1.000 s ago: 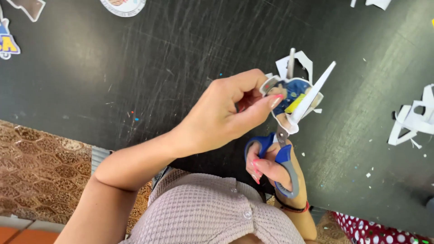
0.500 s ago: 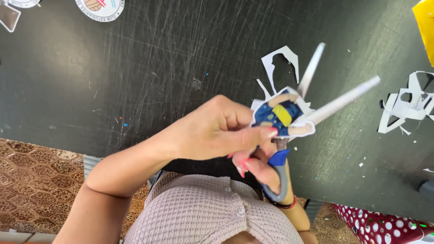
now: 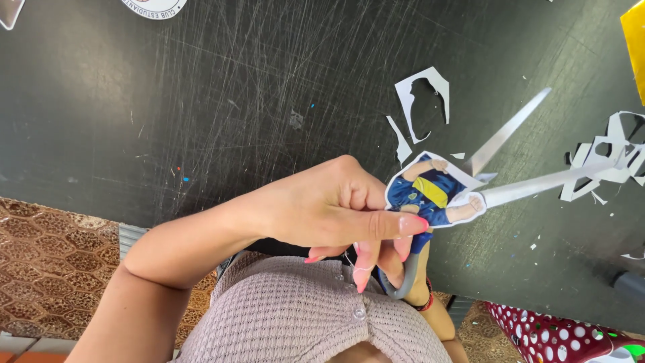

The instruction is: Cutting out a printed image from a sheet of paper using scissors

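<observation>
My left hand (image 3: 329, 208) reaches in from the left and pinches a small paper cutout (image 3: 430, 191) of a cartoon figure in a blue and yellow shirt with a white border. Grey-bladed scissors (image 3: 537, 183) are spread wide apart, with the cutout's right edge sitting in the V between the blades. My right hand (image 3: 424, 277) is under the left one, mostly hidden, and grips the scissors' blue and grey handle (image 3: 402, 286). All of this is held above a scratched black table (image 3: 201, 101).
White paper offcuts lie on the table behind the cutout (image 3: 423, 101) and at the right (image 3: 605, 161). A yellow sheet (image 3: 635, 40) shows at the top right, a round sticker (image 3: 154, 5) at the top. A red white-dotted item (image 3: 557, 333) sits low right.
The scissor blades have spread wider and swung towards the right. The cutout has turned in my left hand so the figure lies sideways between the blades.
</observation>
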